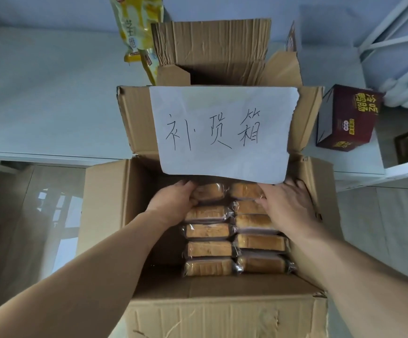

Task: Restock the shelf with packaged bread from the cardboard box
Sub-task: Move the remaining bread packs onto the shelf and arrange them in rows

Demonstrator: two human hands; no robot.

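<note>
Open cardboard box (222, 311) below, flaps spread; far flap carrying a handwritten paper sign (222, 132) overhanging the back row. Inside: wrapped bread packs (208, 248) on edge in two columns, crowded toward the right wall; bare gap along the left wall. Left hand (173, 203) curled over the rearmost left pack (209, 192), fingertips under the sign. Right hand (287, 207) on the top right pack (245, 190), fingers bent round its end. Beyond: second opened carton (212, 45), yellow snack bags (134, 28), dark red box (346, 118) at right.
</note>
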